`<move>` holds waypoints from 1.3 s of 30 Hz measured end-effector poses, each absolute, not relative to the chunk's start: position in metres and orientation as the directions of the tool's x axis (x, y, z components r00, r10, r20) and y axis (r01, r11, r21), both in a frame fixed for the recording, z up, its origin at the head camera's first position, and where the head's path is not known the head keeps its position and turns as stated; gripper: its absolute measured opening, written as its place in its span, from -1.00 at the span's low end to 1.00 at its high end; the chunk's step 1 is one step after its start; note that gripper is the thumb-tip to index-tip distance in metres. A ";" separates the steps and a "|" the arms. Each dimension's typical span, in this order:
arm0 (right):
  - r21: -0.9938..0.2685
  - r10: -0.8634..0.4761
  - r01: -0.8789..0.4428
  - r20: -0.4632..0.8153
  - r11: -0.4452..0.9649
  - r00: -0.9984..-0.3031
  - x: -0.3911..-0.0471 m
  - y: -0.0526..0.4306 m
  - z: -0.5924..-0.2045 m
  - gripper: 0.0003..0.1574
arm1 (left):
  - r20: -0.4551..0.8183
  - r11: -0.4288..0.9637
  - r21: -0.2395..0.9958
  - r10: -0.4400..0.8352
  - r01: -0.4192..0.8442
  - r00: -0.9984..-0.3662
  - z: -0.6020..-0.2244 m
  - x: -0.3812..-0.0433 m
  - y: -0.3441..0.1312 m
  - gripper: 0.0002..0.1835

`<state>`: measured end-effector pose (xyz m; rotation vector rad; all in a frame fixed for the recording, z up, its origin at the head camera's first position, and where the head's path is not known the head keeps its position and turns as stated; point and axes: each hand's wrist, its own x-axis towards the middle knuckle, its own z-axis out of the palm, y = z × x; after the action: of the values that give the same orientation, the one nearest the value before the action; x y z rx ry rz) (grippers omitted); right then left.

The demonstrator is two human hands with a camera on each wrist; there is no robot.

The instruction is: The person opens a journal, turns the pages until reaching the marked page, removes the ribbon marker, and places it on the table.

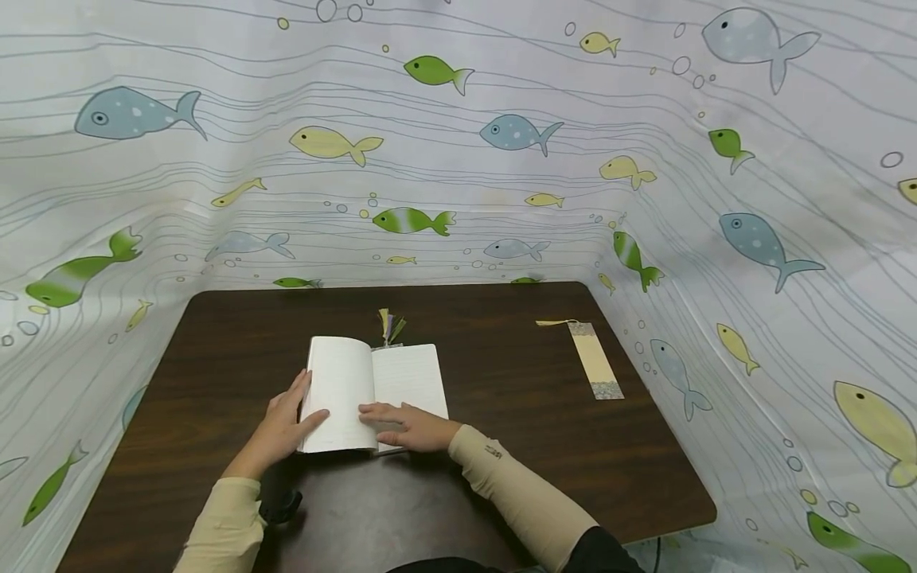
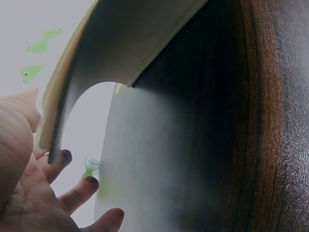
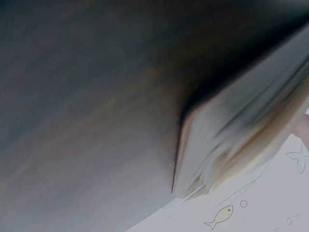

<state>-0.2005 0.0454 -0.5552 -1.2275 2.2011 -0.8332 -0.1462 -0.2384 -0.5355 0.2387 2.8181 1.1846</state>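
An open notebook (image 1: pixel 337 382) with white pages, the right one faintly lined, lies near the middle of the table. My left hand (image 1: pixel 286 422) grips its left edge, thumb on the page and fingers at the cover's outer side. In the left wrist view, that notebook cover (image 2: pixel 96 53) is raised off the table between thumb and fingers. My right hand (image 1: pixel 415 427) rests with extended fingers across the lower pages by the spine. Yellow, purple and green tassels (image 1: pixel 388 326) stick out past the notebook's top edge. The right wrist view shows the page edges (image 3: pixel 241 130) from the side.
A pale yellow bookmark (image 1: pixel 593 358) with glittery grey ends and a yellow tassel lies on the right side of the dark wooden table (image 1: pixel 501 342). A fish-patterned curtain (image 1: pixel 444 175) surrounds the table at the back and sides.
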 end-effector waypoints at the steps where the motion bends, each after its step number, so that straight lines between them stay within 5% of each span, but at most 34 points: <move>1: -0.696 -0.869 -0.583 -0.121 0.419 -0.480 -0.201 0.046 -0.555 -0.34 | -0.007 0.691 0.714 0.172 0.115 -0.985 -0.536 -0.146 -0.238 -0.07; 16: -0.273 -0.686 -0.631 -0.244 0.727 -0.685 -0.218 0.081 -0.569 0.09 | -0.018 0.674 0.731 0.170 0.103 -0.985 -0.540 -0.145 -0.241 -0.01; 25: -0.374 -0.615 -0.505 -0.286 0.778 -0.735 -0.224 0.109 -0.559 0.30 | 0.024 0.672 0.728 0.176 0.138 -0.984 -0.541 -0.144 -0.241 -0.07; 39: -0.427 -0.612 -0.475 -0.277 0.769 -0.741 -0.226 0.120 -0.561 0.34 | -0.008 0.682 0.723 0.167 0.109 -0.986 -0.540 -0.142 -0.240 -0.07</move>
<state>-0.2255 0.1205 -0.5609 -0.8255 2.5593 -0.4646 -0.1419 -0.2403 -0.5399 0.2311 2.8136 1.2021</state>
